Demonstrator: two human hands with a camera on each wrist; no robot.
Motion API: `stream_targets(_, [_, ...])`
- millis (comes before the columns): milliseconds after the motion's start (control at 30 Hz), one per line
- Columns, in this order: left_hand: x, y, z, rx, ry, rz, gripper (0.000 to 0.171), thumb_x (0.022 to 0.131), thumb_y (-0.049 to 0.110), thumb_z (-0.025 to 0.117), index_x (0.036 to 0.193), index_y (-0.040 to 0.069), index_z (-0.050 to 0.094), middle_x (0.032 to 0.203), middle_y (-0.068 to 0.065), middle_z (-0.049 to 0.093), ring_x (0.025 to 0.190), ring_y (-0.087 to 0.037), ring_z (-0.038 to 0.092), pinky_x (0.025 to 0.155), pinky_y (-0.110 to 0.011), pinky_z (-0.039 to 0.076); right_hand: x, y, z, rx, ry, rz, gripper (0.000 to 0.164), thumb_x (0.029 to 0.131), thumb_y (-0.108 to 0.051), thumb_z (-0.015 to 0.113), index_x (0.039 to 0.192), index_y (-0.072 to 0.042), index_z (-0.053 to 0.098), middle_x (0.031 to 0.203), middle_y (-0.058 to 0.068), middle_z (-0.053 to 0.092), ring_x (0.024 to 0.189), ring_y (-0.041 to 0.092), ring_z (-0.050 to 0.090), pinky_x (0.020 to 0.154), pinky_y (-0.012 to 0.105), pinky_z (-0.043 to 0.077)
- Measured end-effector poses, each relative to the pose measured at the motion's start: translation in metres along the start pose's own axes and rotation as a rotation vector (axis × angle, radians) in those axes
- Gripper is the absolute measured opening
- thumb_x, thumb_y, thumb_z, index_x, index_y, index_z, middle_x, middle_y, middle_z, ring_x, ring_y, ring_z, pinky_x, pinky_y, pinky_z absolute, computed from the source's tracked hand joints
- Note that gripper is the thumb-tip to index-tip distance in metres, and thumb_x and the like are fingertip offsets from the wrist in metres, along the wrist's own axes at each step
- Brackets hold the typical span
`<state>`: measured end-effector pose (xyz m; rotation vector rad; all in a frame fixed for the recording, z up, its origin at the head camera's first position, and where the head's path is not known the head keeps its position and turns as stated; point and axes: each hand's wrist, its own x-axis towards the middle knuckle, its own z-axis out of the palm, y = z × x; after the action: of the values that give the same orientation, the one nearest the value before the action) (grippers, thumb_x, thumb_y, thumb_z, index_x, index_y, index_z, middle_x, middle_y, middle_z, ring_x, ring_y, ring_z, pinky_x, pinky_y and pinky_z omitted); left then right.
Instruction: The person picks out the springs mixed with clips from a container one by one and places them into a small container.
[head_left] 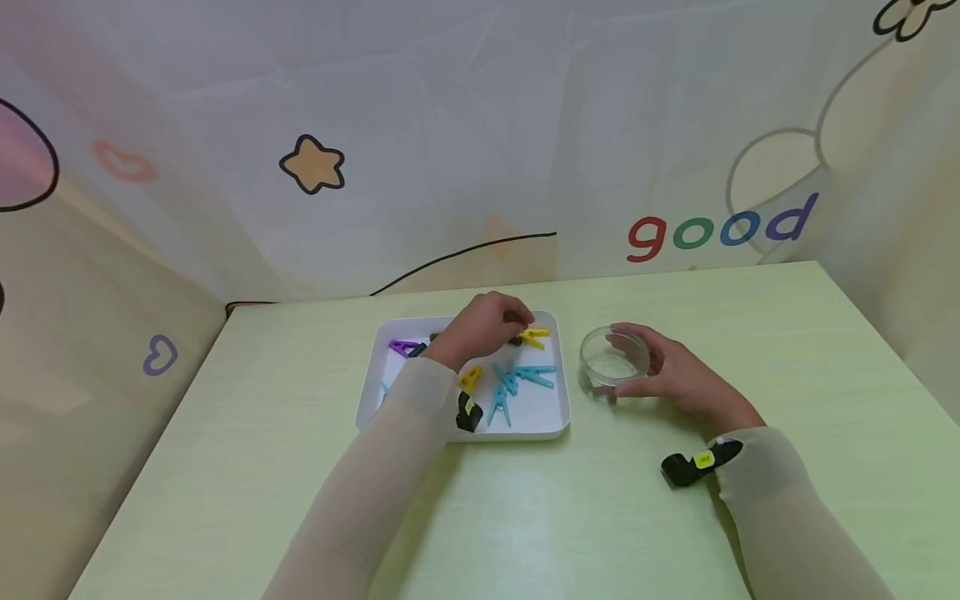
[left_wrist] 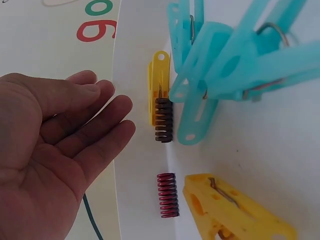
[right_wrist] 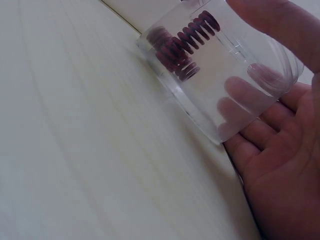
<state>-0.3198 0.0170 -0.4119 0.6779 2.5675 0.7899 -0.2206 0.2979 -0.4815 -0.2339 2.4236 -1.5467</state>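
Observation:
My left hand [head_left: 483,323] hovers over the far side of a white tray [head_left: 495,437], fingers loosely bent, thumb lying along the index finger, nothing visible between them. Beside it in the left wrist view are a dark brown coil spring [left_wrist: 164,120], overlapping a yellow clothespin [left_wrist: 160,65], and a red coil spring [left_wrist: 168,195]. To the tray's right, my right hand [head_left: 678,371] grips a clear round container [head_left: 615,358] by its side, thumb and fingers around it. Dark red springs [right_wrist: 175,52] lie inside it, seen in the right wrist view.
Several light blue clothespins [head_left: 501,404] lie in the tray, along with a yellow clothespin [head_left: 470,379] and a purple clothespin [head_left: 403,347]. The tray stands on a pale green table [head_left: 570,517]. Behind it hangs a printed curtain [head_left: 450,150].

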Motion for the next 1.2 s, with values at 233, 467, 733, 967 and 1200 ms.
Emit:
stream_targets(233, [-0.0002,-0.002,0.0009,0.014,-0.011,-0.018,0.024,0.099,0.013,0.054,0.117,0.011,0.068,0.112,-0.002,0.068,0.097,-0.016,0.062,0.096,-0.032,0.052,-0.0001,0.0022,0.0012,0.007,0.006,0.006,0.089,0.074,-0.039,0.082,0.148,-0.033,0.032,0.154,0.005,0.037,0.144,0.034,0.029,0.113,0.062,0.026])
stream_targets(467, [-0.0011,-0.0033,0.0019,0.037,-0.02,-0.037,0.024,0.099,0.011,0.053,0.117,0.01,0.069,0.113,-0.003,0.067,0.1,-0.017,0.06,0.099,-0.033,0.051,-0.0003,0.0034,0.0028,0.024,0.001,0.005,0.087,0.076,-0.036,0.082,0.147,-0.033,0.032,0.155,0.005,0.037,0.144,0.034,0.028,0.113,0.062,0.026])
stream_targets(733, [0.0002,-0.0045,0.0022,0.053,-0.02,-0.044,0.024,0.098,0.01,0.054,0.116,0.01,0.069,0.113,-0.003,0.068,0.102,-0.018,0.059,0.099,-0.033,0.05,0.0008,0.0027,0.0029,0.021,-0.002,0.023,0.089,0.074,-0.041,0.082,0.147,-0.034,0.032,0.154,0.004,0.037,0.144,0.034,0.028,0.113,0.063,0.025])
stream_targets(967, [0.002,-0.0025,0.0029,0.059,-0.035,-0.057,0.023,0.098,0.011,0.055,0.115,0.011,0.069,0.113,-0.003,0.067,0.103,-0.018,0.058,0.101,-0.033,0.049,0.0022,0.0037,0.002,0.013,0.009,0.023,0.09,0.072,-0.044,0.083,0.147,-0.034,0.033,0.153,0.003,0.038,0.144,0.033,0.029,0.114,0.063,0.025])
stream_targets(1200, [0.0035,-0.0033,0.0046,0.085,-0.036,-0.038,0.023,0.097,0.01,0.054,0.114,0.01,0.07,0.11,-0.002,0.068,0.099,-0.017,0.059,0.097,-0.032,0.05,0.0011,0.003,0.0005,0.016,0.004,0.006,0.09,0.073,-0.04,0.083,0.147,-0.032,0.033,0.153,0.004,0.039,0.145,0.033,0.028,0.115,0.062,0.023])
